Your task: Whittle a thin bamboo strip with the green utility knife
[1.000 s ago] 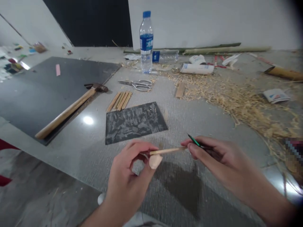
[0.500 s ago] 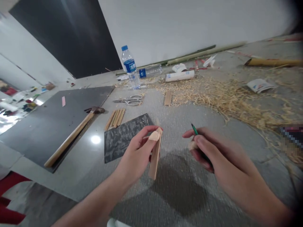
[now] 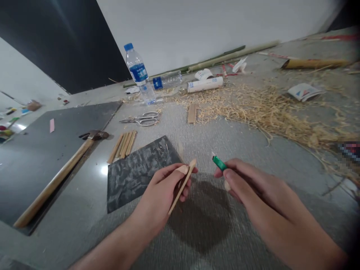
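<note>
My left hand [image 3: 170, 185] is closed around a bamboo strip [image 3: 181, 191], thumb along one face and fingers behind. The strip slants, its narrowed tip up and its lower end down by the palm. To the right, my right hand [image 3: 253, 187] grips a green-handled knife [image 3: 219, 163], which points up and left toward the strip without touching it. A faint pale tip shows at the knife's end; most of the handle is hidden in the fist. Beyond my left hand lies a dark scuffed sheet [image 3: 132, 180], with several bamboo strips [image 3: 123, 145] side by side at its far edge.
A claw hammer [image 3: 62, 172] rests along a dark board [image 3: 56, 150] at left. Scissors [image 3: 142, 119], an upright water bottle [image 3: 140, 73], a lying bottle [image 3: 168, 80] and a short flat bamboo piece [image 3: 192, 113] are farther off. Shavings [image 3: 253, 108] spread across the right.
The bamboo strip has turned edge-on and tilted more in my left hand. My right hand has shifted slightly left and turned, showing more of the green knife. The view has moved too.
</note>
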Available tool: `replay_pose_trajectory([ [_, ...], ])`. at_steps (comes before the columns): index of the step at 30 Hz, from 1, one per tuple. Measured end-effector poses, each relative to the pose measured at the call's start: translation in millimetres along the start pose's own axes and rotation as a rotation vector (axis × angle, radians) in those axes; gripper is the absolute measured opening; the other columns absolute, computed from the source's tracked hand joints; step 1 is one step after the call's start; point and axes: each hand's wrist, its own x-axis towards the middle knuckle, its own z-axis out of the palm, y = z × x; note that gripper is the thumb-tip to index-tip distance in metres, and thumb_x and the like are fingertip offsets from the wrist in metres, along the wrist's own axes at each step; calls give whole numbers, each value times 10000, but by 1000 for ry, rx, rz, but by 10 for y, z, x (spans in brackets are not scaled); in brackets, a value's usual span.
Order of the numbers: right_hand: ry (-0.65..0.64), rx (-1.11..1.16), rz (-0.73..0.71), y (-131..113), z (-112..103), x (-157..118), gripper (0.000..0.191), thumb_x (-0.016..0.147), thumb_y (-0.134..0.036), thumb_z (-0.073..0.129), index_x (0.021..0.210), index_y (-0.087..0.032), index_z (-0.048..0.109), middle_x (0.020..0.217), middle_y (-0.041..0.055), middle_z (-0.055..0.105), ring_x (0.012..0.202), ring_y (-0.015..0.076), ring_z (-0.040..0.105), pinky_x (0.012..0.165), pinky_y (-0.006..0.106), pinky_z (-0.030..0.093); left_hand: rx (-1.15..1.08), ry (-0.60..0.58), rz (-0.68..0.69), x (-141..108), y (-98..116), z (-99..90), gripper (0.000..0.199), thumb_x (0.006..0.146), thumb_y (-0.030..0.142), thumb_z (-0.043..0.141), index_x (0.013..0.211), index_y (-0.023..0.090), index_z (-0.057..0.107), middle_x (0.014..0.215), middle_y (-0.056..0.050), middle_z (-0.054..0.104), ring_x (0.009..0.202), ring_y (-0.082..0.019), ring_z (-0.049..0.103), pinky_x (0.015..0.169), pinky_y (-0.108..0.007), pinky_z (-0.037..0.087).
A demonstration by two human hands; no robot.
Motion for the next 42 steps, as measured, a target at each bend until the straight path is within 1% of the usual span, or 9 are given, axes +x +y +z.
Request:
replay_pose_trajectory([
  [5, -57, -29, 19, 47, 33, -41, 428, 1061, -554, 385, 791, -248, 514, 605, -47, 500, 513, 107, 464, 447, 238, 367, 46, -82, -8, -32, 15, 15, 241, 1009, 416, 566, 975, 193, 650, 654, 60, 523, 459, -36, 347, 424, -177, 228],
  [9, -119, -16, -16, 43, 44, -72, 425, 1070, -520, 389, 765, -249, 508, 585, -50, 500, 494, 104, 453, 435, 234, 361, 45, -127, 13, -62, 15, 37, 220, 1029, 418, 516, 945, 219, 559, 585, 65, 491, 481, -67, 312, 428, -188, 211],
  [13, -154, -55, -90, -3, 64, -60, 393, 1062, -473, 426, 758, -244, 527, 592, -45, 526, 481, 98, 458, 431, 231, 356, -41, -146, -11, -88, 41, 40, 218, 968, 428, 608, 941, 223, 540, 642, 82, 373, 536, -76, 251, 451, -183, 192],
  [18, -242, -32, -73, -30, 58, -51, 380, 1070, -475, 403, 825, -254, 591, 687, -32, 635, 577, 111, 537, 510, 239, 418, -44, -254, -49, -119, 84, 31, 213, 897, 367, 685, 896, 197, 557, 665, 82, 311, 569, -80, 201, 472, -188, 188],
  [26, -313, 67, -5, -90, 66, -32, 414, 1045, -518, 422, 794, -251, 614, 679, -28, 604, 591, 119, 502, 514, 246, 405, 119, -302, -38, -176, 91, 39, 285, 895, 434, 725, 864, 194, 575, 668, 79, 337, 582, -83, 211, 483, -174, 213],
  [29, -325, 103, 27, -91, 75, -40, 438, 1027, -548, 443, 763, -242, 613, 652, -27, 536, 578, 119, 449, 486, 236, 377, 101, -317, -70, -178, 78, 37, 284, 917, 437, 702, 854, 202, 556, 672, 76, 326, 599, -86, 237, 504, -172, 226],
  [33, -354, 235, 76, -102, 73, -51, 454, 992, -585, 522, 726, -224, 591, 585, -50, 438, 492, 87, 363, 400, 206, 304, 20, -358, -149, -159, 73, 34, 309, 887, 417, 711, 811, 208, 497, 684, 71, 316, 586, -85, 206, 475, -181, 171],
  [37, -483, 361, 191, -144, 55, -35, 460, 972, -631, 551, 778, -215, 590, 505, -81, 399, 405, 61, 309, 352, 193, 246, -15, -396, -182, -149, 84, 33, 293, 885, 373, 681, 789, 204, 462, 699, 62, 329, 584, -83, 184, 459, -175, 142],
  [42, -507, 410, 229, -181, 43, -22, 475, 942, -647, 600, 779, -201, 605, 523, -82, 377, 427, 50, 280, 359, 186, 220, -18, -439, -194, -149, 82, 1, 185, 915, 307, 608, 824, 173, 518, 703, 57, 376, 554, -64, 178, 438, -143, 149],
])
